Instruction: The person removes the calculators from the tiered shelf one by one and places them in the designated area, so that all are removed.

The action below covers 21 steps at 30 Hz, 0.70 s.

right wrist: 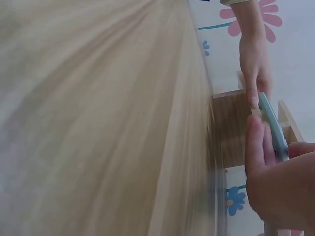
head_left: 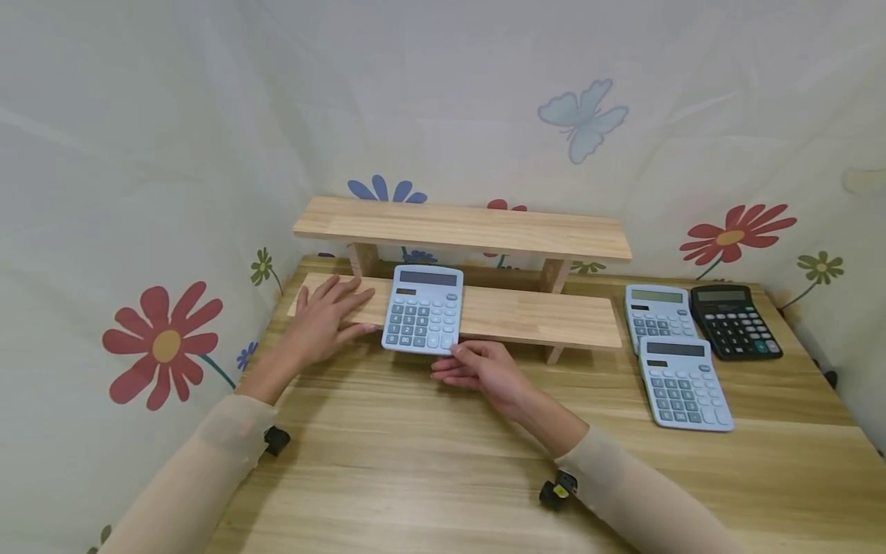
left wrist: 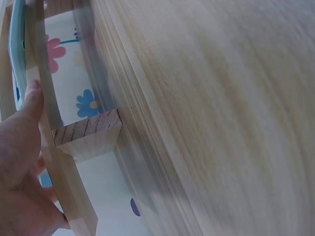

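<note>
A light blue calculator (head_left: 424, 309) lies face up over the lower wooden shelf (head_left: 540, 314), its lower end jutting past the front edge. My right hand (head_left: 487, 373) pinches its lower right corner, thumb on top and fingers beneath. In the right wrist view the calculator (right wrist: 275, 129) appears edge-on within the right hand (right wrist: 280, 187). To its left, my left hand (head_left: 321, 319) rests on the shelf with fingers spread, the thumb along the front edge near the calculator. The left wrist view shows that hand (left wrist: 22, 162) against the shelf, its fingers partly hidden.
An upper wooden shelf (head_left: 464, 228) stands behind, on short supports. On the right of the table (head_left: 415, 477) are a black calculator (head_left: 737, 323) and two light blue calculators, the front one (head_left: 685, 385) overlapping the rear one (head_left: 657, 308). A flowered curtain (head_left: 450, 100) hangs behind.
</note>
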### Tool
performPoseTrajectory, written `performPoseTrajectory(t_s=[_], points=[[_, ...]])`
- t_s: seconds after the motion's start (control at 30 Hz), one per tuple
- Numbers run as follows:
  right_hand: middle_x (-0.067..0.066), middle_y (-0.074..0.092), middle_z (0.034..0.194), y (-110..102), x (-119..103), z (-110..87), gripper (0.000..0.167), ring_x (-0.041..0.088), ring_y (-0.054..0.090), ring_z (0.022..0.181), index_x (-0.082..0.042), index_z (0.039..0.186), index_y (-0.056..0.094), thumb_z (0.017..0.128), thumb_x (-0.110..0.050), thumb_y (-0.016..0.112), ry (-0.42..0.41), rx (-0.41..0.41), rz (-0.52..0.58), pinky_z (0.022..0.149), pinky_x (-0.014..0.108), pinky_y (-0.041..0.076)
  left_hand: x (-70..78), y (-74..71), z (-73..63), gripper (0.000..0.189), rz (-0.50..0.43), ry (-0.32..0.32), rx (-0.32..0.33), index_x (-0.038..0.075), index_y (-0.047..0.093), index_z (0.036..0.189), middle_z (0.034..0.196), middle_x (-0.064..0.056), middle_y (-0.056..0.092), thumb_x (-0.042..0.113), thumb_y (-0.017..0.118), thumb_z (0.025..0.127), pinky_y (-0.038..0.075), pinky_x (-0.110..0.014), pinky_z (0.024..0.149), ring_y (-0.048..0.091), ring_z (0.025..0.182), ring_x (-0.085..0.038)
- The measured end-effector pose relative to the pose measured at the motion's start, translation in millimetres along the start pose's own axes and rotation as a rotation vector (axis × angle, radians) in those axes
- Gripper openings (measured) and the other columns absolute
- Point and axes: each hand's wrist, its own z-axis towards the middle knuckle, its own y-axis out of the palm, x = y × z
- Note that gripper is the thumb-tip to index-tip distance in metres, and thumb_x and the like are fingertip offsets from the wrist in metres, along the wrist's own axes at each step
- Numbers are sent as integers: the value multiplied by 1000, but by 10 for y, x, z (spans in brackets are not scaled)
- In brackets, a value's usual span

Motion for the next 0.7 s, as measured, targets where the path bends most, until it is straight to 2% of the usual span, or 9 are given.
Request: performPoseTrajectory(t_s=[0.17,0.3,0.47,0.6,0.7], points=[[30,66,135,48,-31,55,44,40,67,125,11,143,54,113,-20,53,13,43,119,103,41,56,19,-5,-7,73,-5,-8,-1,28,48,161,171,-7,35,63,63,100,7,-83,117,20,159,-42],[26,67,136,167,-43,113,44,38,67,126,10,145,52,114,-21,50,25,107,235,105,41,55,19,-17,-7,72,-4,-6,0,27,48,161,171,-7,35,63,63,100,7,-83,117,20,159,-43],[24,67,134,259,-27,143,43,35,69,122,10,144,52,115,-22,48,23,174,282,102,38,57,20,-28,-25,72,3,-2,-2,27,47,162,171,-8,34,63,62,101,7,-83,117,21,158,-44],[24,66,136,255,-17,138,43,35,68,124,9,146,51,115,-21,48,14,176,309,102,38,57,31,-46,-32,72,7,-3,-4,28,47,162,172,-7,34,63,62,101,7,-83,117,21,159,-44],[26,65,137,215,-21,85,43,35,69,123,11,147,50,115,-19,48,-10,167,280,102,40,57,37,-54,-28,72,9,-1,-1,27,47,162,171,-8,34,63,62,101,7,-83,117,21,158,-44]])
